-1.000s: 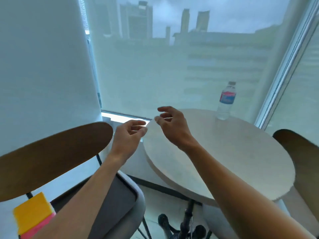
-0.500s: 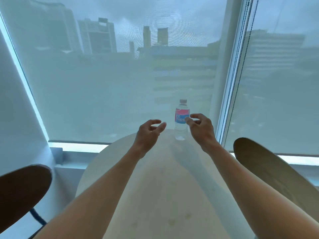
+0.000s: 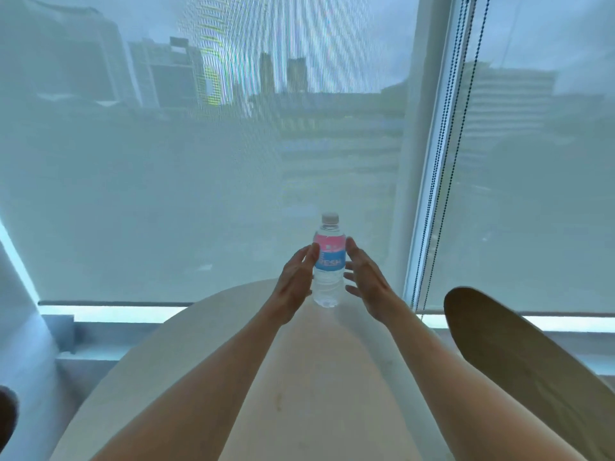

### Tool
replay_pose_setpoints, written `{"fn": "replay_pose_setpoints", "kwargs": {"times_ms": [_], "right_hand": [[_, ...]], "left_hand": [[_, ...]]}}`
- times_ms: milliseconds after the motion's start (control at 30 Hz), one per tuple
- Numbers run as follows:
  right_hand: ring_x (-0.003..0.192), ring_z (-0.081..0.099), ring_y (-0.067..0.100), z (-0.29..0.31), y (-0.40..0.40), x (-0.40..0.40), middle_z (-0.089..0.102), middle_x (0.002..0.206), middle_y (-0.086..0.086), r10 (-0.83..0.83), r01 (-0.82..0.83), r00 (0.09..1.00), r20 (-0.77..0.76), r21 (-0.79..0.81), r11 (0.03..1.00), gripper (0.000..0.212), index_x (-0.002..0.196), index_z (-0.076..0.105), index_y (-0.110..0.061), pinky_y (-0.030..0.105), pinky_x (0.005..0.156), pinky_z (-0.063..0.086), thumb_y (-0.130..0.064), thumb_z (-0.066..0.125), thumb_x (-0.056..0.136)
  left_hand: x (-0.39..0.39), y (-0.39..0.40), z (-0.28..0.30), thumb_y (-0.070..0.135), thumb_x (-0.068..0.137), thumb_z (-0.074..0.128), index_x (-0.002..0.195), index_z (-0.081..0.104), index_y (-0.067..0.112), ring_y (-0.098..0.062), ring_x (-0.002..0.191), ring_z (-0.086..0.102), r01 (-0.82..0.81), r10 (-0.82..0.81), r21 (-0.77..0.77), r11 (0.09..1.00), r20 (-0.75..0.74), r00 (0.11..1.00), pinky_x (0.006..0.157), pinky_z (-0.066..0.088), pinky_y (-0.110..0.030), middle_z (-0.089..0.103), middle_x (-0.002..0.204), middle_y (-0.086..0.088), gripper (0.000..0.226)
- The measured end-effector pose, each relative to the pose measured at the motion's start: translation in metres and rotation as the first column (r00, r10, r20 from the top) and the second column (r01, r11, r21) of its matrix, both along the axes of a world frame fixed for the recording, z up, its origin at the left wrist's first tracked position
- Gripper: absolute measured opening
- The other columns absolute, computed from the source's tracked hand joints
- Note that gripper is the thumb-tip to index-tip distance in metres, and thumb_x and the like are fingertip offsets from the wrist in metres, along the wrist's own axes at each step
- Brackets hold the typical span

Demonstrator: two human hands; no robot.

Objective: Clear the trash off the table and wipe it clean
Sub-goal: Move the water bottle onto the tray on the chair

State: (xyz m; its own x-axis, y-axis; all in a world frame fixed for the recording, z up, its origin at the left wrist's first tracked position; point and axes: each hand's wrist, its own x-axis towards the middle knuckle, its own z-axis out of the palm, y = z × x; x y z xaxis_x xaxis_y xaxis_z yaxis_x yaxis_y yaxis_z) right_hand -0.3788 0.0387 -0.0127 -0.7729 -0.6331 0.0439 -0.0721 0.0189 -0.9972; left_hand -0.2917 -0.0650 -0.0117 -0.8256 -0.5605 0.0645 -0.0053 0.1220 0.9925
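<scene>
A clear plastic water bottle [image 3: 328, 261] with a pink and blue label and a white cap stands upright at the far edge of the round pale table [image 3: 206, 377]. My left hand [image 3: 294, 281] is at the bottle's left side, fingers fairly straight, fingertips at or touching the label. My right hand [image 3: 366, 281] is just right of the bottle, fingers spread, a small gap showing between palm and bottle. Neither hand is wrapped round the bottle. A few faint stains [image 3: 278, 399] mark the tabletop between my forearms.
A brown chair back [image 3: 519, 364] rises at the table's right side; another dark chair edge [image 3: 6, 417] shows at the far left. Behind the table hangs a window blind with bead cords [image 3: 442, 168] to the right and a low sill [image 3: 109, 314].
The view has swung from the left chair to face the table. Both hands have reached forward and straightened, closing in on the bottle from either side.
</scene>
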Motion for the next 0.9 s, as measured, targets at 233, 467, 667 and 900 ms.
{"fn": "replay_pose_setpoints", "kwargs": {"times_ms": [233,467,667,900], "right_hand": [[0.097,0.061,0.002,0.000,-0.013,0.002,0.065,0.108,-0.009,-0.012,0.011,1.000,-0.012,-0.036,0.999,0.040,0.115,0.059,-0.035,0.024,0.078,0.044,-0.054,0.027,0.102],[0.090,0.061,0.001,0.005,-0.020,0.028,0.064,0.098,-0.016,0.029,-0.028,1.000,0.012,-0.032,0.999,0.038,0.102,0.060,-0.037,0.024,0.070,0.044,-0.053,0.025,0.103],[0.090,0.061,0.003,0.012,-0.031,0.075,0.064,0.102,-0.012,0.094,-0.093,0.995,0.012,-0.048,0.994,0.037,0.108,0.057,-0.037,0.027,0.073,0.046,-0.054,0.026,0.102],[0.093,0.057,0.008,0.027,-0.047,0.160,0.055,0.117,-0.004,0.207,-0.207,0.978,-0.019,-0.077,0.975,0.034,0.119,0.048,-0.035,0.036,0.088,0.041,-0.051,0.023,0.103]], "left_hand": [[-0.006,-0.010,0.000,0.053,0.098,0.041,0.123,0.057,0.027,-0.023,0.109,0.061,0.037,-0.038,0.018,0.999,0.014,0.999,0.097,0.046,-0.048,0.063,0.119,0.001,0.039],[0.019,-0.017,0.002,0.052,0.097,0.045,0.118,0.061,0.032,-0.022,0.105,0.064,0.006,-0.006,0.021,1.000,0.007,1.000,0.094,0.049,-0.045,0.066,0.118,0.002,0.033],[0.070,-0.028,0.007,0.053,0.096,0.046,0.125,0.061,0.030,-0.025,0.109,0.063,-0.058,0.058,0.006,0.998,-0.007,0.998,0.097,0.049,-0.049,0.065,0.125,-0.001,0.039],[0.160,-0.040,0.021,0.055,0.095,0.047,0.134,0.056,0.027,-0.030,0.115,0.061,-0.175,0.174,-0.056,0.983,-0.021,0.984,0.098,0.049,-0.053,0.061,0.133,-0.005,0.049]]}}
